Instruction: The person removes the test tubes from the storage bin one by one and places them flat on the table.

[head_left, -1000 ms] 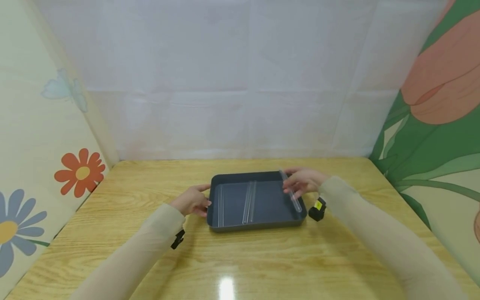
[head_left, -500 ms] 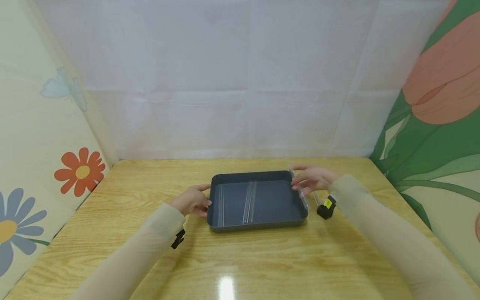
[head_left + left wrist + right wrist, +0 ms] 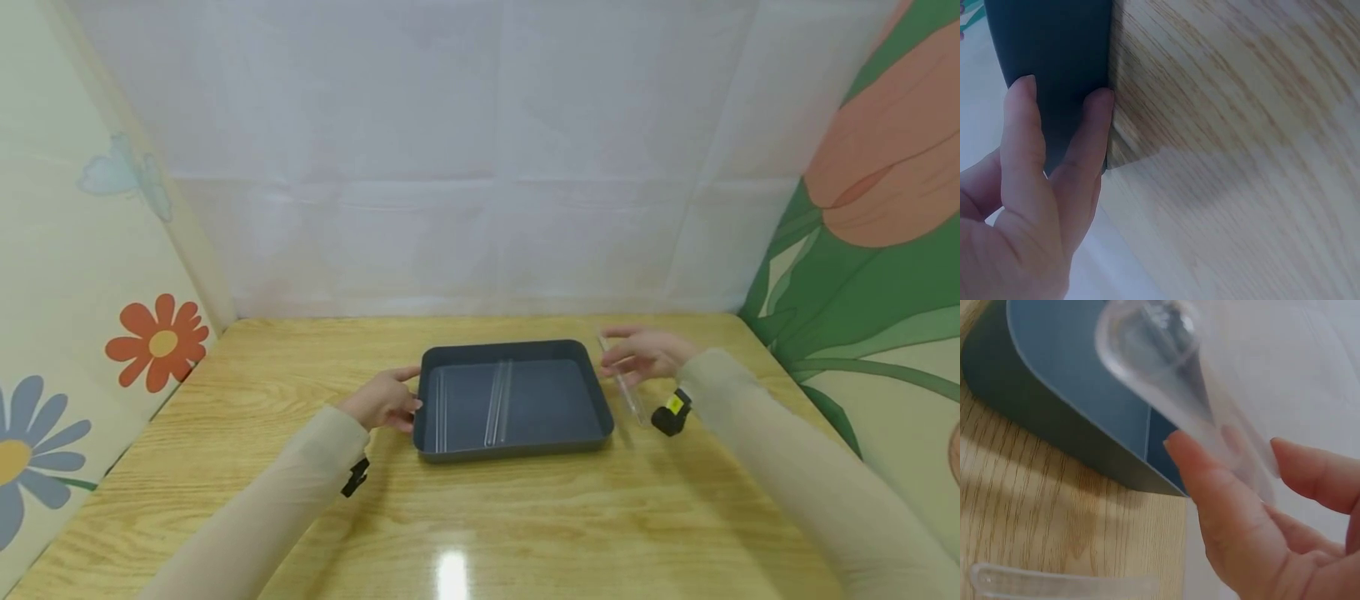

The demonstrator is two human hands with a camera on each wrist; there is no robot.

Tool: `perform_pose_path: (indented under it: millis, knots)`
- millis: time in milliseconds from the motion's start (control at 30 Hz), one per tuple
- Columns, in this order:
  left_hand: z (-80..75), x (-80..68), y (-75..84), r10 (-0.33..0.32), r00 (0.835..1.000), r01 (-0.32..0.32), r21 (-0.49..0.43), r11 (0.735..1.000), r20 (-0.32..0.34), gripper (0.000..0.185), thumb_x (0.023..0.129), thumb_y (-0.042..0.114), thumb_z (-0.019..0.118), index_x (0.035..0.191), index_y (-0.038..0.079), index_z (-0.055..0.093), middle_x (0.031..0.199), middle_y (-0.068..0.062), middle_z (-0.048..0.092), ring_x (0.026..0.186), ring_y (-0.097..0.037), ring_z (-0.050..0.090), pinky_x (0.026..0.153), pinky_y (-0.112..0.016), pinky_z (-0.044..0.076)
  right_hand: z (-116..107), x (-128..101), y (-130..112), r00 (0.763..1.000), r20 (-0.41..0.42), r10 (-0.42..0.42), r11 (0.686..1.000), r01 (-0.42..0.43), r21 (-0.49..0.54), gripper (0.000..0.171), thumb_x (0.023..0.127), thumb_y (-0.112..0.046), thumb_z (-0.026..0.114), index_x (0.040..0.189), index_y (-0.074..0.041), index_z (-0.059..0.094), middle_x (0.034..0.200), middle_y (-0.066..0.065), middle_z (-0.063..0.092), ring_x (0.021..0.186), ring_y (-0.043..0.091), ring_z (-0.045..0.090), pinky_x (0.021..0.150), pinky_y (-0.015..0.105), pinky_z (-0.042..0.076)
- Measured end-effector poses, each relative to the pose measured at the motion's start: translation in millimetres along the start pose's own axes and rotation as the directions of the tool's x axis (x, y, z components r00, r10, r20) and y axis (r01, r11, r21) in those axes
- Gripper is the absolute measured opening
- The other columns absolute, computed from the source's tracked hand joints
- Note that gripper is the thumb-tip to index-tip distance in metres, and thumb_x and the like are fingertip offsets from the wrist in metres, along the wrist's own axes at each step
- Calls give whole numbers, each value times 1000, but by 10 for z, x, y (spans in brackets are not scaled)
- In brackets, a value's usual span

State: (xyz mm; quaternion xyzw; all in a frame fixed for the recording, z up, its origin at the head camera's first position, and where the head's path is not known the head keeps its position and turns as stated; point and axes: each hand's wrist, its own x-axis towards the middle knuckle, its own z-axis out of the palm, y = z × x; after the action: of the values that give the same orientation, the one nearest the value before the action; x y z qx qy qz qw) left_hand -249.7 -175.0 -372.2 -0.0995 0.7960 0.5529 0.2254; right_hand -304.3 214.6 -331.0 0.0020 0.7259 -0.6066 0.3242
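My left hand (image 3: 386, 402) rests against the left end of a dark grey-blue tray (image 3: 517, 454); in the left wrist view its fingertips touch the tray's outer wall (image 3: 1060, 50). Inside the tray, a clear divider (image 3: 442, 412) stands near the left end and another clear divider (image 3: 495, 404) near the middle. To the right of the tray, my right hand (image 3: 641, 354) pinches a clear plastic divider (image 3: 1160, 394) between thumb and fingers. This long, round-ended piece is tilted and held outside the tray's right wall.
Another clear strip (image 3: 1060, 582) lies on the wooden table (image 3: 525, 525) near the tray's right side, seen in the right wrist view. A white cloth backdrop (image 3: 480, 167) rises behind the table, with flower-printed panels at both sides.
My right hand has moved right, carrying the clear divider from over the tray's right end to outside its wall. The left hand and the tray have stayed in place.
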Motion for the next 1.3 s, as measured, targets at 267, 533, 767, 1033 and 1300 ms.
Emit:
perform_pose_path:
  millis: [267, 533, 767, 1033, 1300]
  knots:
    - [-4, 4, -2, -1, 1000, 1, -1, 1000, 0, 74, 92, -15, 48, 156, 10, 19, 135, -35, 44, 74, -24, 62, 49, -25, 54, -118, -75, 28, 1000, 6, -8, 1000, 9, -2, 76, 97, 7, 45, 154, 0, -3, 98, 12, 57, 87, 18, 61, 79, 36, 57]
    - [1, 3, 0, 3, 1000, -3, -6, 1000, -1, 74, 93, -15, 48, 156, 10, 19, 135, -36, 43, 72, -24, 62, 50, -26, 54, -218, -145, 69, 1000, -4, -4, 999, 4, -32, 75, 97, 6, 45, 154, 0, -3, 101, 12, 58, 88, 16, 62, 74, 33, 56]
    - [7, 6, 0, 3, 1000, -3, -8, 1000, -5, 74, 92, -15, 48, 156, 9, 19, 133, -35, 45, 69, -23, 61, 49, -25, 53, -269, -184, 82, 1000, -9, 6, 1000, -7, -28, 76, 97, 6, 45, 155, -2, -4, 97, 9, 59, 84, 14, 63, 69, 28, 55]
    - [6, 2, -9, 4, 1000, -4, -2, 1000, -10, 73, 92, -15, 48, 156, 8, 19, 131, -34, 46, 72, -24, 62, 50, -26, 54, -342, -202, 105, 1000, -21, 13, 999, -14, -51, 76, 98, 3, 47, 155, -3, -3, 102, 10, 58, 84, 13, 63, 68, 27, 55]
    - [0, 4, -3, -1, 1000, 1, -10, 1000, -5, 74, 92, -15, 48, 156, 9, 20, 131, -34, 47, 72, -23, 61, 49, -25, 54, -389, -238, 125, 999, -37, 15, 997, -18, -78, 76, 98, 2, 49, 155, -2, -2, 105, 11, 57, 86, 15, 62, 72, 30, 56]
